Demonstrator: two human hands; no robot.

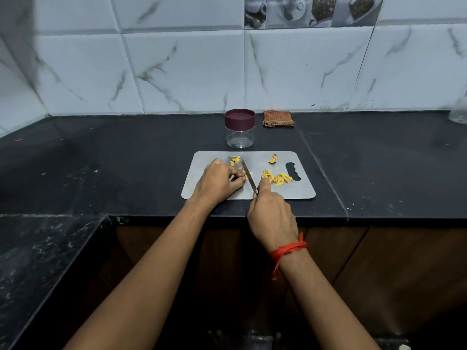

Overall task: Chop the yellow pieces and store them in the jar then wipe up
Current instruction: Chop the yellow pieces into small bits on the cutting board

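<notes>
Two hands were over the flat grey cutting board, which had rounded corners and a cut-out grip. Our left hand pinched one of the yellow pieces beside the thin knife blade. Our right hand gripped the handle, forefinger stretched forward. We saw chopped bits heaped right of the blade. The clear round jar, maroon lid on, stood behind the board on the black speckled worktop. The folded checked cloth lay near it.

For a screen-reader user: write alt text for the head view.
A person cuts yellow pieces on a grey cutting board: left hand pinches one, right hand holds the knife. A chopped pile lies at right; a lidded jar and folded cloth sit behind.
</notes>
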